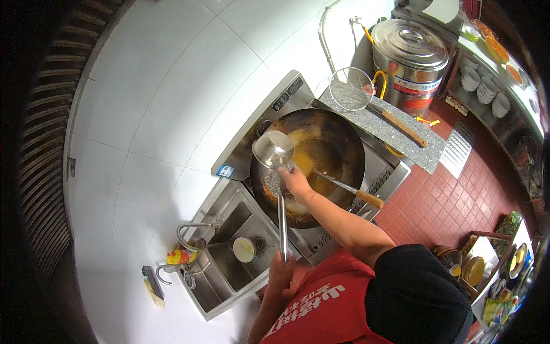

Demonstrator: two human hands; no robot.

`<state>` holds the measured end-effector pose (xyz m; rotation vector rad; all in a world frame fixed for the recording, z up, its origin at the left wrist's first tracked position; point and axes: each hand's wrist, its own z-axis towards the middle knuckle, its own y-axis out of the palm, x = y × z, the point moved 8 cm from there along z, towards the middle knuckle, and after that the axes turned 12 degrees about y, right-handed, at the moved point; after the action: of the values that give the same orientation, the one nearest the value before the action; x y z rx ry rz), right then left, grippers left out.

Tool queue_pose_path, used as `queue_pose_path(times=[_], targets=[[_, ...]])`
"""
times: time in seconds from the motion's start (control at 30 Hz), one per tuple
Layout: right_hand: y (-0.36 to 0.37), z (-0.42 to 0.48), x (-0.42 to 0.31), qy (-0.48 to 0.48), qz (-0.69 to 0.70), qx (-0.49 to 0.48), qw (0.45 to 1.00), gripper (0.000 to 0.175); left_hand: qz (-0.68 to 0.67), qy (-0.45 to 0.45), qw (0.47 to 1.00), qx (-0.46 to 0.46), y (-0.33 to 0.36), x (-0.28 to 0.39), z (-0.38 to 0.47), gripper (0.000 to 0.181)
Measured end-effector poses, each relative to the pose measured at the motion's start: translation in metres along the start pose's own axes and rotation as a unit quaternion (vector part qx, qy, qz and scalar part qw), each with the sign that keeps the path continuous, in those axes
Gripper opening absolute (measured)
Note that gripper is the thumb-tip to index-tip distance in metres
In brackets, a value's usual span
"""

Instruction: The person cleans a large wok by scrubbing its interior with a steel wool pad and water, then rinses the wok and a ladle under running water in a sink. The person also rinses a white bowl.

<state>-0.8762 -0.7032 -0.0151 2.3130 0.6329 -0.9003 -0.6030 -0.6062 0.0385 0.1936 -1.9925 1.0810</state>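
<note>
My left hand (281, 271) grips the end of the long metal handle of a stainless steel scoop (273, 148), whose round bowl is above the wok's left side. At the base of that bowl, my right hand (296, 182) has its fingers curled on a glittering clump that looks like a steel wool scourer (271, 180). Below is a large dark wok (339, 129) with yellowish liquid at its bottom. A ladle (339, 181) with a wooden handle leans in the wok, its handle over the near right rim. My right fingertips are partly hidden.
A stainless sink (206, 275) with a white bowl (244, 250) adjoins the stove's left. A wire strainer (350, 89) lies on a speckled stone slab (412, 129) at the right. Behind stands a lidded steel pot (408, 56). Stacked bowls (485, 88) fill a shelf at far right.
</note>
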Motion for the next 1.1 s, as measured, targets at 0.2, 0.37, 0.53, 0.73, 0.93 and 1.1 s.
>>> queue_pose_path(times=[0.2, 0.37, 0.53, 0.73, 0.93, 1.1], targets=[[0.016, 0.021, 0.021, 0.149, 0.212, -0.147, 0.955, 0.033, -0.156, -0.098, 0.981, -0.053, 0.011, 0.004, -0.010, 0.019], [0.041, 0.024, 0.040, 0.201, 0.167, -0.202, 0.944, 0.033, -0.325, -0.148, 0.933, -0.053, 0.011, 0.015, -0.014, 0.018], [-0.005, 0.049, -0.005, -0.013, -0.227, 0.013, 0.974, 0.045, -0.393, -0.153, 0.904, -0.074, 0.006, 0.005, -0.022, 0.019], [-0.043, 0.035, -0.049, -0.211, -0.280, 0.181, 0.919, 0.042, -0.484, -0.140, 0.854, -0.127, 0.012, 0.004, -0.037, 0.017], [-0.026, 0.006, -0.012, -0.243, -0.161, 0.185, 0.939, 0.036, -0.546, -0.130, 0.813, -0.154, 0.002, 0.011, -0.040, 0.016], [-0.042, 0.087, -0.023, -0.091, -0.013, 0.025, 0.995, 0.039, -0.445, -0.172, 0.866, -0.152, -0.025, -0.004, -0.073, 0.020]])
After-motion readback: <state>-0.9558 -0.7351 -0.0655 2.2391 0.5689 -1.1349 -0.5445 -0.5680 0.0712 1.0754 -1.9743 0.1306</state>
